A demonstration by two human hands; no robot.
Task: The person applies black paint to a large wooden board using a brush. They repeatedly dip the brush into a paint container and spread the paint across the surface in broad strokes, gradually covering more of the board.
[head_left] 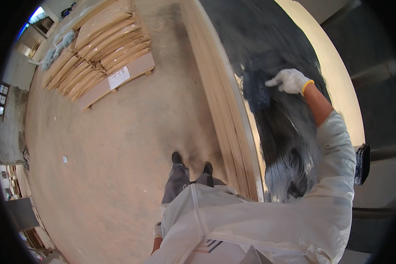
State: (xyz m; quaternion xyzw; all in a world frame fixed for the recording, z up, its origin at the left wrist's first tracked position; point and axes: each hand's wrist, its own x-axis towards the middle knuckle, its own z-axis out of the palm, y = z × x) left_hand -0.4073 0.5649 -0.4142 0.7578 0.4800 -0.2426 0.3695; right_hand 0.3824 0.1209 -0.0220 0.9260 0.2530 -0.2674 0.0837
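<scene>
My right hand (291, 82), in a white knit glove with a yellow cuff, reaches over a long panel (344, 83) smeared with wet-looking black coating. Its fingers are curled, with one pointing left at a dark, blurred pad-like thing (256, 86) lying against the coated surface. How the fingers grip it is hard to make out against the black. Streaks of pale panel show through the coating nearer my body, and its far right strip is bare. My left hand (157, 229), also gloved, hangs low beside my body, its fingers mostly hidden.
The panel tops a tall stack of pale boards (215, 101) along my right. A black container (362, 165) stands at the panel's right edge. Across the concrete floor (114, 158), brown-wrapped packages (112, 37) lie piled on a pallet (119, 83) at far left.
</scene>
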